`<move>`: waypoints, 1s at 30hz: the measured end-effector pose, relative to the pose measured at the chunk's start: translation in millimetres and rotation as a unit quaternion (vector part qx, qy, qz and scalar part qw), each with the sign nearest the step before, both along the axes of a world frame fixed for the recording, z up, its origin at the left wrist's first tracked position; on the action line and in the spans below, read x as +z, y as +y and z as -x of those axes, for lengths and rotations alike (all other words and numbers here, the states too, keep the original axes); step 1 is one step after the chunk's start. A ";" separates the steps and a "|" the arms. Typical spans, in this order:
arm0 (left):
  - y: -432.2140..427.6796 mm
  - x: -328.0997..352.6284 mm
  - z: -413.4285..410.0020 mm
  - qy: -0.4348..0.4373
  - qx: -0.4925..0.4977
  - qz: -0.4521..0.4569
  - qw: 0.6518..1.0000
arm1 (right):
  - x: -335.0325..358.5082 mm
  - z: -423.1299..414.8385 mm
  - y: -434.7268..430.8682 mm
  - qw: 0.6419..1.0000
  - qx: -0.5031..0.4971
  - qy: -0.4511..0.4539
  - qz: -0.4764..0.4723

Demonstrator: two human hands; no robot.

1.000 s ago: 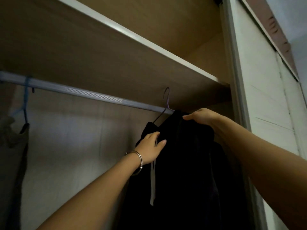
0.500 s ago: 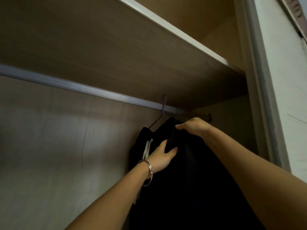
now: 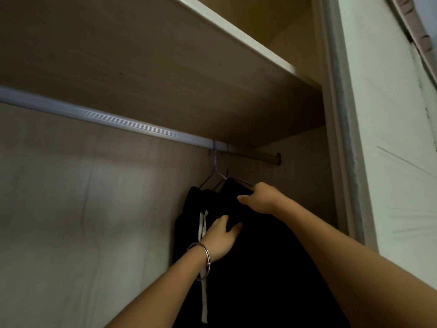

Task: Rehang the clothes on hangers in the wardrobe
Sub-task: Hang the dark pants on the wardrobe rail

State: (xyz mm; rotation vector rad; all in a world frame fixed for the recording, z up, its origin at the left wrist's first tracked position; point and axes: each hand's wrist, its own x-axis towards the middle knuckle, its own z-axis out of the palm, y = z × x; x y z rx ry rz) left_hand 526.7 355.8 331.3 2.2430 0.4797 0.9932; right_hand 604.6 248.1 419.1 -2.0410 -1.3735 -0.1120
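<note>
Black clothes (image 3: 255,268) hang from thin purple hangers (image 3: 216,171) hooked over the silver wardrobe rail (image 3: 113,119), near its right end. A white drawstring (image 3: 203,223) dangles down the front of the left garment. My right hand (image 3: 260,197) grips the top of the right black garment just under its hanger. My left hand (image 3: 222,235), a metal bangle on its wrist, presses its fingers into the black fabric lower down, beside the drawstring.
A wooden shelf (image 3: 165,67) runs close above the rail. The wardrobe's right side panel (image 3: 307,181) stands just past the clothes, with a white door frame (image 3: 345,138) beyond. The pale back wall (image 3: 82,209) stretches left under the bare rail.
The view has swung right and closer. Both hangers now sit hooked on the rail. My right hand has dropped slightly along the garment's top; my left hand stays pressed on the fabric.
</note>
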 end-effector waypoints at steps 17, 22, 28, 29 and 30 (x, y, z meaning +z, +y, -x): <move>-31.1 -136.5 20.1 0.021 -0.150 0.086 0.985 | -123.1 24.7 -19.4 0.908 0.069 0.232 -0.341; -46.6 -252.1 27.7 0.115 -0.152 0.142 0.971 | -275.8 33.0 -15.3 0.945 -0.002 0.271 -0.181; -50.9 -376.1 52.7 0.314 -0.069 0.206 0.924 | -417.8 41.6 -31.4 0.899 -0.090 0.426 0.050; -50.6 -385.8 58.0 0.325 -0.068 0.229 0.915 | -432.2 41.5 -28.7 0.887 -0.115 0.441 0.076; -48.8 -393.3 61.4 0.334 -0.070 0.253 0.905 | -446.3 38.8 -24.5 0.878 -0.130 0.450 0.101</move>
